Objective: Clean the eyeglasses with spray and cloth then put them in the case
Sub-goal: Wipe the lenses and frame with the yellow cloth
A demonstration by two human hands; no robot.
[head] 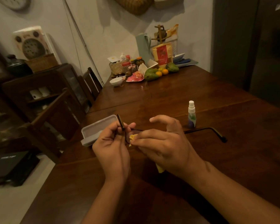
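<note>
Black-framed eyeglasses [205,129] are held above the wooden table [168,97], one temple sticking out to the right, the other rising past my left thumb. My left hand [111,146] grips the frame at its left end. My right hand [165,147] pinches a yellow cloth [133,137] against a lens, index finger raised; another bit of the cloth shows under the palm. A grey glasses case [95,128] lies open just left of my hands. A small spray bottle [191,114] with a white top stands upright behind and to the right.
At the table's far end are a white bowl [116,81], a pink dish, green and orange fruit [155,72], jars and a woven basket. A dark chair [90,83] and a wooden cabinet [44,101] stand to the left. A dark fridge [257,46] is at the right.
</note>
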